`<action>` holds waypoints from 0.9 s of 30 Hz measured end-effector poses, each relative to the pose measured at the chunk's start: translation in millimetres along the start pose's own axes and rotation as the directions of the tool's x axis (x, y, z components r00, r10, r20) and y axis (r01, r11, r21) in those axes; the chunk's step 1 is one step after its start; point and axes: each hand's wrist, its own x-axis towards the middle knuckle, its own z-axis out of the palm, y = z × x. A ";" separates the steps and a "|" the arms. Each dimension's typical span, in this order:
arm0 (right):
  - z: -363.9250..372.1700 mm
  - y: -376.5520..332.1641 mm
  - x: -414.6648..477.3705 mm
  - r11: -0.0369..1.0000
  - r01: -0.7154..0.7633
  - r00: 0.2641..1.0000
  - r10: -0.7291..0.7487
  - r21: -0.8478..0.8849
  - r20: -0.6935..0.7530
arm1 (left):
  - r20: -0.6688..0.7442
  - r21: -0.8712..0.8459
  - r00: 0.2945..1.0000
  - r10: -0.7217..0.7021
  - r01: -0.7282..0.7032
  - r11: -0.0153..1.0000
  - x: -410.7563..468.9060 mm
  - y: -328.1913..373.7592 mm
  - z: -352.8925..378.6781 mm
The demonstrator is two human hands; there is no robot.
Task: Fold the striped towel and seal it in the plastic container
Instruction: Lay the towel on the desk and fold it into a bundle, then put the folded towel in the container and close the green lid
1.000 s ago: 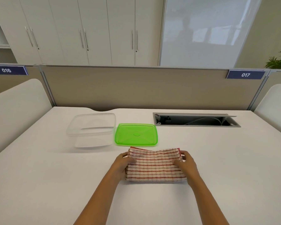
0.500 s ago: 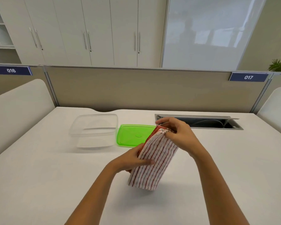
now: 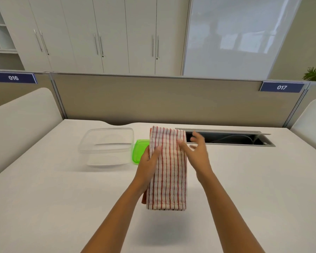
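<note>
The folded red-and-white striped towel hangs upright above the table, its stripes running vertically. My left hand grips its left edge about halfway up. My right hand is beside the towel's upper right edge with fingers spread; the thumb touches the cloth. The clear plastic container stands open on the table to the left. Its green lid lies flat next to it, partly hidden behind my left hand and the towel.
A recessed cable tray with its flap open is set into the white table behind my right hand. A beige partition runs along the table's far edge. White rounded dividers stand at both sides.
The towel has been lifted off the table and turned upright. My right hand has released its top corner and opened, while my left hand now holds it alone.
</note>
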 end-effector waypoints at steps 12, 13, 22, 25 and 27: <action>26.2 37.7 -17.2 0.981 -0.193 0.902 0.169 0.021 0.397 | 0.030 -0.580 0.887 -0.461 0.391 0.715 17.4 1.9 -30.3; 25.6 35.0 -13.9 0.981 -0.193 0.895 0.173 0.007 0.412 | 0.049 -0.611 0.881 -0.470 0.399 0.684 18.6 3.0 -35.4; 51.8 38.6 -22.4 0.735 -0.620 0.627 0.253 0.274 0.737 | -0.220 -0.755 0.858 -0.464 0.151 0.638 41.9 22.6 -64.3; 74.6 43.0 -27.0 0.450 -0.769 0.614 0.323 0.454 0.720 | -0.292 -0.808 0.859 -0.421 0.014 0.589 45.9 30.8 -69.6; 87.8 38.0 -26.4 0.345 -0.784 0.618 0.357 0.516 0.700 | -0.320 -0.815 0.859 -0.400 -0.034 0.578 48.2 33.9 -72.1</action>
